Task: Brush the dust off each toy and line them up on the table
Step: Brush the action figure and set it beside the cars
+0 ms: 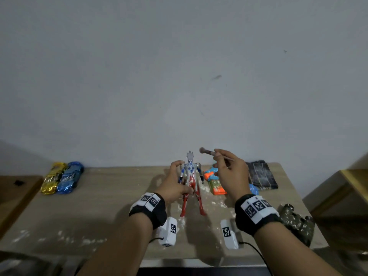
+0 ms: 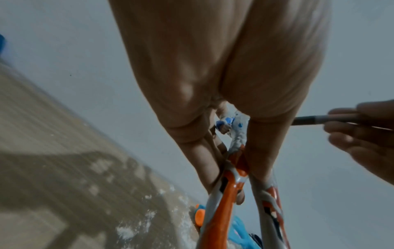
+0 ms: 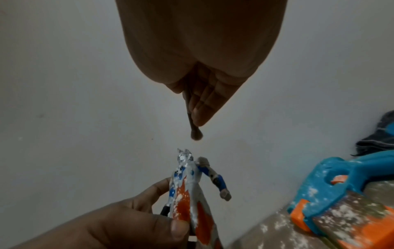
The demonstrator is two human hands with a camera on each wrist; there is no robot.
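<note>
A silver, blue and red hero figure stands upright over the table's middle, speckled with white dust. My left hand grips it at the waist and thighs, thumb in front, fingers behind. The figure's legs run down past my palm in the left wrist view. My right hand pinches a small thin brush by its handle; the bristle tip hovers just above and right of the figure's crested head, not touching it.
A gold toy car and a blue toy car lie side by side at the table's far left. A dusty orange-and-blue toy gun lies behind my right hand, beside a dark folded cloth. A camouflage toy sits front right. White dust litters the table.
</note>
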